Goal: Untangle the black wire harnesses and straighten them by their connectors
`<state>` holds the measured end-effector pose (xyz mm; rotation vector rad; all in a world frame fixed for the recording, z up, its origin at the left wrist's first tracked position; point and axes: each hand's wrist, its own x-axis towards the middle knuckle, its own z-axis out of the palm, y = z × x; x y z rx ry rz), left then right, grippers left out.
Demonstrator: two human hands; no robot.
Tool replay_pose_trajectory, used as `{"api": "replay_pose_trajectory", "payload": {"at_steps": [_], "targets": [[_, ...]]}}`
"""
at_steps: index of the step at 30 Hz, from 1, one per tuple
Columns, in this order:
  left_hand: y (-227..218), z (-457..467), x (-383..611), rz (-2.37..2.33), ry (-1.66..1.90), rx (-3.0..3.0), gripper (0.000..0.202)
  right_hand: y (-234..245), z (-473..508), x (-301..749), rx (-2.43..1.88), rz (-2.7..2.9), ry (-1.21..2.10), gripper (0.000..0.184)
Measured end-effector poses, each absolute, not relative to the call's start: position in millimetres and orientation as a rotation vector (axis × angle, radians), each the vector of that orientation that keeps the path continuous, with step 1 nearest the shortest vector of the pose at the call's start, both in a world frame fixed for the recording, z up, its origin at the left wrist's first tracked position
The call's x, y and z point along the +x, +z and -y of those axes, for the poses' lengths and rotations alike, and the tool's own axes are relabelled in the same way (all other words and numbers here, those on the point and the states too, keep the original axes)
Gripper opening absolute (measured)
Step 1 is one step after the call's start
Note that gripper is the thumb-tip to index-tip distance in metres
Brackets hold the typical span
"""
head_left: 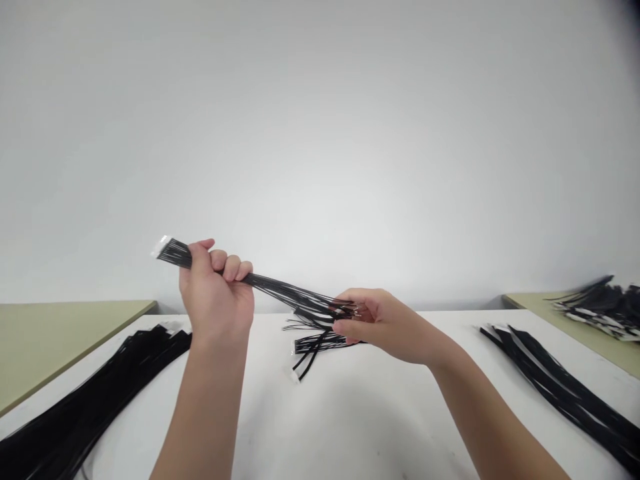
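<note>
My left hand (217, 290) is closed round a black wire harness (285, 291), raised above the table. Its white connector (163, 247) sticks out to the left past my thumb. The wires fan out toward my right hand (375, 317), whose curled fingers and thumb are round their loose ends, where small metallic tips show. Below, on the table, lies a second bundle of black wires (320, 343), partly hidden behind my right hand. A small white connector (295, 377) sits at the end of two of the lower black strands.
A thick pile of black wire harnesses (95, 393) lies at the left of the white table (300, 433). More harnesses (565, 387) lie at the right. On a greenish surface (535, 303) at far right is another heap of dark wires (605, 308). A pale wall stands behind.
</note>
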<state>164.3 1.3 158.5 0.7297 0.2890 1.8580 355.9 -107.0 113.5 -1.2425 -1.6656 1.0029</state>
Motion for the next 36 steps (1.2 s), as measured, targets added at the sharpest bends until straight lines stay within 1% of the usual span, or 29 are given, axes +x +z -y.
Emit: {"api": "replay_pose_trajectory", "payload": {"at_steps": [5,10,12,17,21,23,26,29,32,36], "targets": [[157.6,-1.6,162.2,-0.332,1.863,0.724,0.023,116.5,113.1,358.4,-1.193,1.690,0.958,0.028],[157.8,-3.7,160.7,-0.345,1.845,0.679,0.026,116.8,114.0,365.0,-1.208,1.646,0.910,0.018],[158.0,-5.0,160.8,-0.349,1.818,0.635,0.026,117.1,113.3,367.2,-1.216,1.637,0.913,0.017],[156.5,-8.4,161.5,-0.338,1.743,0.600,0.026,118.4,113.7,371.4,-1.220,1.579,0.973,0.027],[153.7,-8.2,163.8,-0.321,1.710,0.780,0.022,119.7,118.6,377.9,-1.275,1.577,0.944,0.029],[152.6,-6.9,165.8,-0.326,1.652,0.912,0.017,120.0,121.0,383.2,-1.369,1.561,0.878,0.031],[151.5,-4.0,169.4,-0.379,1.579,1.097,0.011,119.6,121.7,392.2,-1.577,1.478,0.673,0.033],[149.9,-1.0,172.9,-0.484,1.497,1.226,0.019,119.3,119.3,400.6,-1.736,1.328,0.453,0.036],[146.7,0.5,175.9,-0.565,1.371,1.303,0.027,119.8,118.0,408.3,-1.829,1.231,0.315,0.037],[141.6,-0.8,176.8,-0.601,1.240,1.400,0.032,121.9,123.4,419.8,-1.805,1.196,0.164,0.038]]}}
